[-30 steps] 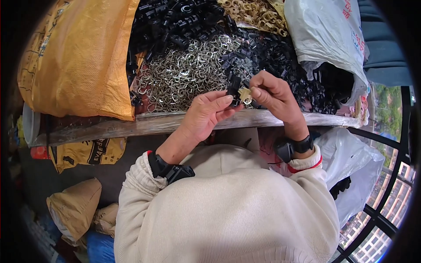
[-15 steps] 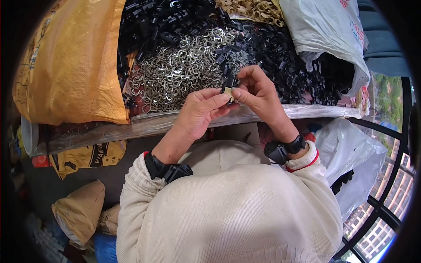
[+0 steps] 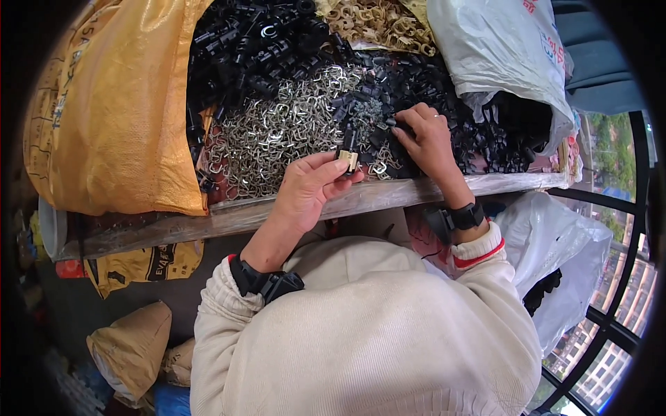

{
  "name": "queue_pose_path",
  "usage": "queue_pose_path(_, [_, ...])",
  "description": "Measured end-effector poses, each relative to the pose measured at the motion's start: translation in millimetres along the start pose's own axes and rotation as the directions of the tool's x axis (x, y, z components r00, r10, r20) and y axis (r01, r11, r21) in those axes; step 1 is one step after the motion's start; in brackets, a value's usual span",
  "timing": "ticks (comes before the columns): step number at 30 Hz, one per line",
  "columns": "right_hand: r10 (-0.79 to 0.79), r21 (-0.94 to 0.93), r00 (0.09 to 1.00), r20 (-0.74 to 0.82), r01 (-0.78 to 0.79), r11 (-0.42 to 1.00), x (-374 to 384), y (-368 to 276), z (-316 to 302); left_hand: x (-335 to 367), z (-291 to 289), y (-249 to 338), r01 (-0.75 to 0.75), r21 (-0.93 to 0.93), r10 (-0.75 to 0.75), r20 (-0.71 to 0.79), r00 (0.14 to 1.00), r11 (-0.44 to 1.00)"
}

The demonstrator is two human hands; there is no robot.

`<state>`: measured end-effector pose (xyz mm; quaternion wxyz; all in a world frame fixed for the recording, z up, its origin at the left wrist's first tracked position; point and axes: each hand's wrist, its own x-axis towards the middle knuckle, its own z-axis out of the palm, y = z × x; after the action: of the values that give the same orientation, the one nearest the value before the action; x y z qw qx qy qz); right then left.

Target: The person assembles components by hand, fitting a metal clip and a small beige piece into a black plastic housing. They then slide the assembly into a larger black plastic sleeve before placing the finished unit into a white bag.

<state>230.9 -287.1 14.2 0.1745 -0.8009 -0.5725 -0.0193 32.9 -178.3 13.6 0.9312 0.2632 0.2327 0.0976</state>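
My left hand (image 3: 303, 188) pinches a black plastic fitting with a beige clip (image 3: 348, 160) on it, thumb on the beige part. The black end of the fitting (image 3: 349, 136) points away from me. To the right, my right hand (image 3: 429, 144) is over the small black plastic parts (image 3: 461, 114), with thumb and index finger closing on a small black plastic piece (image 3: 390, 123). Just left of those fingertips lies a little heap of tiny grey parts (image 3: 368, 111). Bent silvery metal hooks (image 3: 260, 139) are heaped behind and left of my left hand.
Larger black plastic fittings (image 3: 243, 52) are piled at the back left, beige clips (image 3: 388, 24) at the back. An orange woven sack (image 3: 125, 118) stands left and a white plastic bag (image 3: 503, 55) right. The table's plastic-wrapped front edge (image 3: 243, 218) runs below my hands.
My right hand has left the fitting and moved right to the small black parts. The left hand keeps hold of the fitting, a little lower and further left.
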Motion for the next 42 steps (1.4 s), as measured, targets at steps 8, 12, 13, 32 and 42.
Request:
queue_pose_path(8, [0.106, 0.238, 0.988, 0.111, -0.129, 0.963, 5, 3, -2, -2, -5, -1, -0.019, 0.006, 0.02, -0.032, 0.999, 1.0])
queue_pose_path(12, [0.069, 0.064, 0.994, 0.082, -0.074, 0.995, 10, -3, 4, -3, -4, -1, -0.013, 0.0, 0.013, -0.033, 0.999, 1.0])
queue_pose_path(13, [0.067, 0.063, 0.994, 0.081, -0.072, 0.995, 10, -4, 5, -3, -4, -1, -0.012, 0.0, 0.012, -0.033, 0.999, 1.0])
queue_pose_path(32, [0.324, 0.767, 0.923, 0.209, -0.36, 0.531, 5, -6, -6, -2, -4, -4, 0.009, -0.002, -0.009, -0.031, 0.999, 1.0])
queue_pose_path(42, [0.208, 0.854, 0.843, 0.495, -0.429, -0.293, 3, -7, -1, 1, -2, -4, 0.012, -0.017, -0.013, -0.024, 1.0, 1.0])
